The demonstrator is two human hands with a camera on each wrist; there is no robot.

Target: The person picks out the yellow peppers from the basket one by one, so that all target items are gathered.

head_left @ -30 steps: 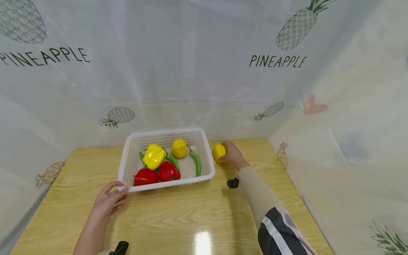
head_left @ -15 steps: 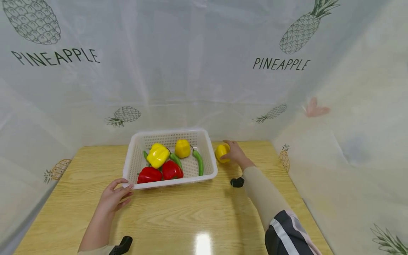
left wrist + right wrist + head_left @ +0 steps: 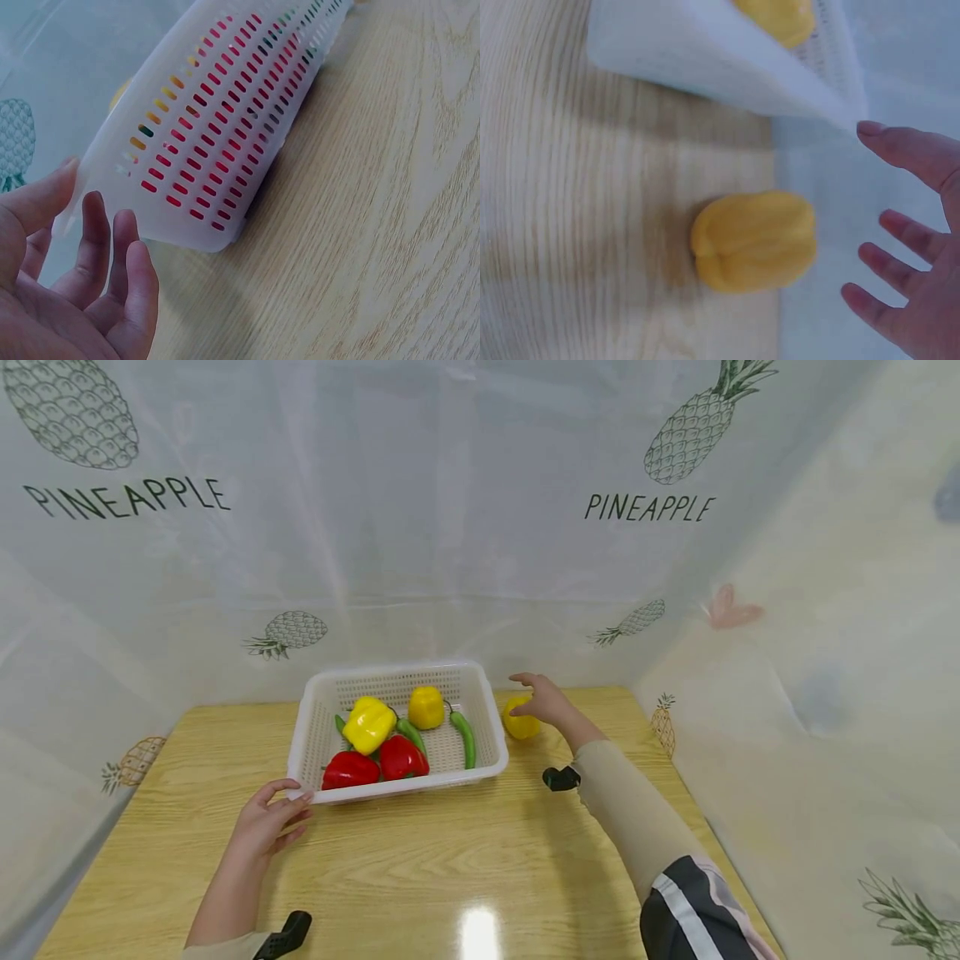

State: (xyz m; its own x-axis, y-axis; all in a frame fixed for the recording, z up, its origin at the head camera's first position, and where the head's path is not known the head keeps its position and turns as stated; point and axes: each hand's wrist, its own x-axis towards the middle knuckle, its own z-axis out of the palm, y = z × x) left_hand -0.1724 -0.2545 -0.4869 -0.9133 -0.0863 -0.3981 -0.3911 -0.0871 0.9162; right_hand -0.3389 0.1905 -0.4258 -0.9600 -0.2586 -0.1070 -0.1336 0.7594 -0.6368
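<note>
Nearest you, the head view records a black clip [image 3: 288, 933] at your left cuff [image 3: 225, 949], above the wooden table [image 3: 405, 868].

Your left hand [image 3: 258, 822] pinches the near left corner of the white basket [image 3: 450, 780] by its rim. The left wrist view alone shows the slotted outer wall, with red, yellow and green visible through it, and your remaining fingers bent beside it.

The basket's contents are laid out only in the head view: two red peppers [image 3: 351, 770] along the near side, with green chillies [image 3: 463, 739] and two yellow peppers [image 3: 368, 725] farther in.

Your right hand [image 3: 551, 702] is spread near the loose yellow pepper [image 3: 521, 727], holding nothing. From the head, that hand covers part of the pepper; the right wrist view shows it lying on the table just beside the basket, your fingers apart from it. There, your thumb tip meets the basket's outline; whether they touch cannot be told.

Farthest, a pale curtain [image 3: 405, 527] hangs behind, its PINEAPPLE lettering readable only in the head view.
</note>
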